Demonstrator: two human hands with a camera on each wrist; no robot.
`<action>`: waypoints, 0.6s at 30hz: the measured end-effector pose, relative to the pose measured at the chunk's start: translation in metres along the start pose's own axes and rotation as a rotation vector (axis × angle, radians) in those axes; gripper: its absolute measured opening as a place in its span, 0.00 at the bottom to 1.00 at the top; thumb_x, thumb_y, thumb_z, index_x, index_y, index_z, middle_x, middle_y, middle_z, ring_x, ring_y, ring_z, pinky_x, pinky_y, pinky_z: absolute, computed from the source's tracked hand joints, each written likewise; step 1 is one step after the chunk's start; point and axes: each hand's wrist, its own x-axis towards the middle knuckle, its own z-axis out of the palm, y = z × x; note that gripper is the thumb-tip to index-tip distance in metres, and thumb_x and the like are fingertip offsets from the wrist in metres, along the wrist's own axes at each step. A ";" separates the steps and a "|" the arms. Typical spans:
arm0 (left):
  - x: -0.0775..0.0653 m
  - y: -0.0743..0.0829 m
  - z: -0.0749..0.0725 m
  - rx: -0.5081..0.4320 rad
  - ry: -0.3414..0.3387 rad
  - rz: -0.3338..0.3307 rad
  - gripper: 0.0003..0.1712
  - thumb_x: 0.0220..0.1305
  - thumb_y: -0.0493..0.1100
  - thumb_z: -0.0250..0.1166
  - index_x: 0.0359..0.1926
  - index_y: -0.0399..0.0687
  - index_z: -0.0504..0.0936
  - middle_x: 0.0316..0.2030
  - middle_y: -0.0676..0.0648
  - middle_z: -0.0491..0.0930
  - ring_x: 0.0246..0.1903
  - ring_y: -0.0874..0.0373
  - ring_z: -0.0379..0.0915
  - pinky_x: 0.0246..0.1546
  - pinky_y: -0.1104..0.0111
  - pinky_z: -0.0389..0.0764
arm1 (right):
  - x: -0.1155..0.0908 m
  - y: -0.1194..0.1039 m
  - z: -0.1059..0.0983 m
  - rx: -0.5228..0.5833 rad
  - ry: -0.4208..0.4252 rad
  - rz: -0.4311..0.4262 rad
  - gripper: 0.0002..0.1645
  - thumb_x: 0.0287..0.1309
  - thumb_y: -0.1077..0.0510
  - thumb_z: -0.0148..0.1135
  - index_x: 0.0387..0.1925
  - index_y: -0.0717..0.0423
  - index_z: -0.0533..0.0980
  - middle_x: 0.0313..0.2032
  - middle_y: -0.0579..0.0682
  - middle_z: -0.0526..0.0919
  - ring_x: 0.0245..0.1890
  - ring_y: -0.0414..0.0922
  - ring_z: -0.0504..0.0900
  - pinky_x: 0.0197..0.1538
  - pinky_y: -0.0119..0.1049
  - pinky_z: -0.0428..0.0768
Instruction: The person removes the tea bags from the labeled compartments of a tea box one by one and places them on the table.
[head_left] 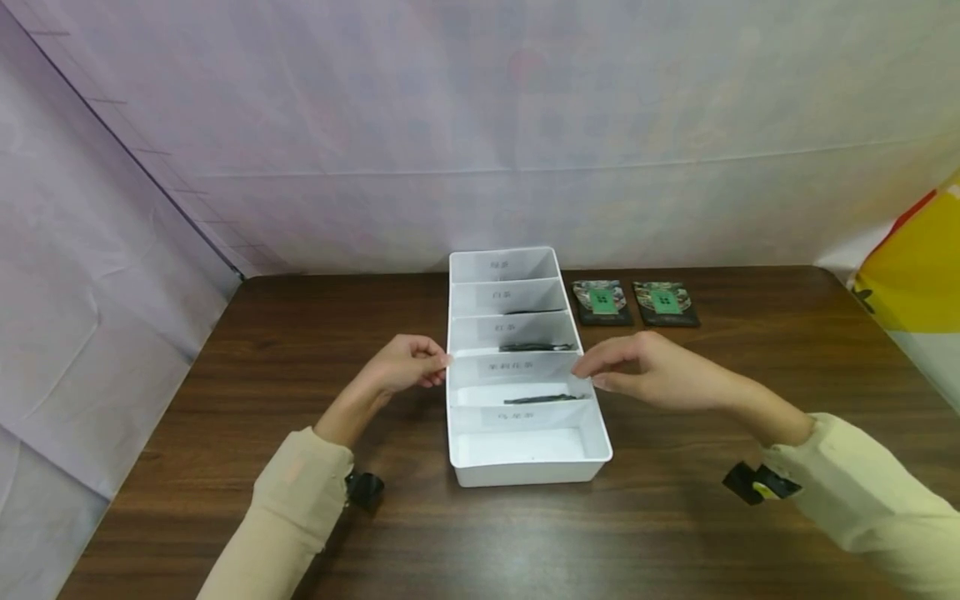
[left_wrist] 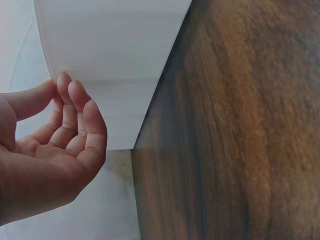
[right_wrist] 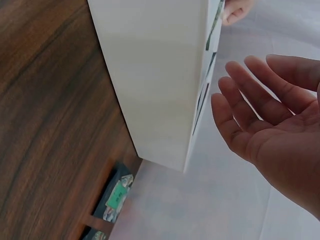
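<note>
A white divided storage box [head_left: 532, 473] stands lengthwise on the table, with labelled compartments. My left hand [head_left: 408, 364] is at its left side, thumb and fingertips pinching the rim, as the left wrist view shows close up. Over the right rim hovers my right hand [head_left: 660, 372], fingers loosely bent and apart, holding nothing. Thin dark packets stand inside: one packet [head_left: 546, 399] in the second compartment from the front, another packet [head_left: 536, 347] in the third, and a dark edge shows in the fourth. The front compartment holds nothing.
Two dark sachets with green labels, a left sachet [head_left: 602, 302] and a right sachet [head_left: 665, 303], lie right of the box's far end. The brown wooden table [head_left: 300, 333] ends at a pale hanging cloth [head_left: 375, 125]. Yellow fabric [head_left: 918, 283] hangs at the far right.
</note>
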 end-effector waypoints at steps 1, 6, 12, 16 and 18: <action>0.000 0.000 0.000 -0.003 -0.001 0.001 0.06 0.62 0.32 0.57 0.30 0.29 0.74 0.18 0.50 0.74 0.20 0.62 0.71 0.28 0.67 0.77 | 0.000 0.000 0.001 -0.001 -0.004 -0.008 0.12 0.58 0.66 0.57 0.42 0.55 0.80 0.44 0.48 0.81 0.48 0.45 0.76 0.48 0.42 0.75; 0.001 -0.001 0.000 0.011 0.001 0.000 0.07 0.62 0.33 0.58 0.32 0.28 0.74 0.18 0.50 0.74 0.20 0.62 0.71 0.30 0.66 0.77 | -0.002 0.000 0.007 0.014 -0.023 -0.040 0.12 0.58 0.67 0.56 0.42 0.57 0.80 0.44 0.50 0.81 0.47 0.44 0.76 0.47 0.37 0.76; 0.000 0.000 0.000 0.016 0.004 -0.002 0.07 0.62 0.33 0.58 0.32 0.28 0.74 0.18 0.50 0.74 0.20 0.62 0.71 0.30 0.65 0.77 | -0.004 0.003 0.012 0.023 -0.041 -0.075 0.11 0.58 0.67 0.56 0.43 0.60 0.79 0.44 0.52 0.80 0.46 0.43 0.76 0.47 0.37 0.75; 0.000 0.000 0.000 0.013 0.005 -0.004 0.07 0.62 0.33 0.58 0.32 0.29 0.74 0.18 0.49 0.74 0.21 0.62 0.71 0.30 0.65 0.77 | -0.005 0.004 0.014 0.026 -0.032 -0.105 0.11 0.58 0.67 0.56 0.43 0.60 0.79 0.43 0.51 0.80 0.45 0.43 0.76 0.46 0.36 0.76; 0.000 -0.001 0.000 0.013 0.006 -0.003 0.07 0.62 0.33 0.58 0.32 0.29 0.74 0.18 0.49 0.74 0.21 0.62 0.71 0.30 0.65 0.77 | -0.006 0.003 0.015 0.027 -0.025 -0.127 0.11 0.58 0.67 0.57 0.42 0.60 0.79 0.43 0.51 0.80 0.45 0.43 0.76 0.46 0.36 0.76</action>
